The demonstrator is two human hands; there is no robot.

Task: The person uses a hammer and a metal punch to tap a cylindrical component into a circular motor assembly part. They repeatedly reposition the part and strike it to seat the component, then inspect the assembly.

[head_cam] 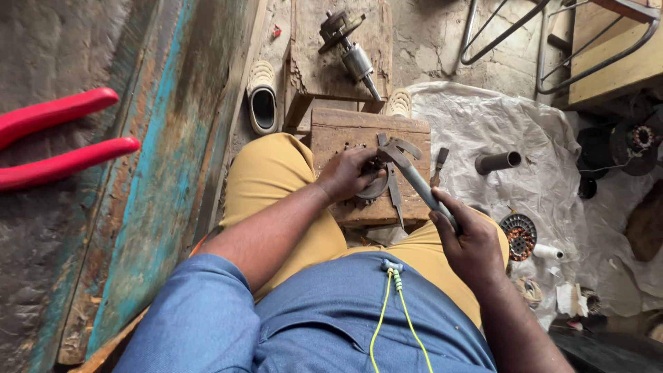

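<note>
Left hand (351, 173) pins a curved metal piece (376, 188) on the wood block (345, 128); right hand (469, 242) wraps the hammer (414, 178). Loose blades beside, grey pipe (497, 162) right of the block.

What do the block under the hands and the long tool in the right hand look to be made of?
Block: raw, worn wood, by its grain, cracks and nail holes. Long tool in the right hand: dull grey metal, probably steel, unpainted. The curved piece under the left hand also looks metal.
</note>
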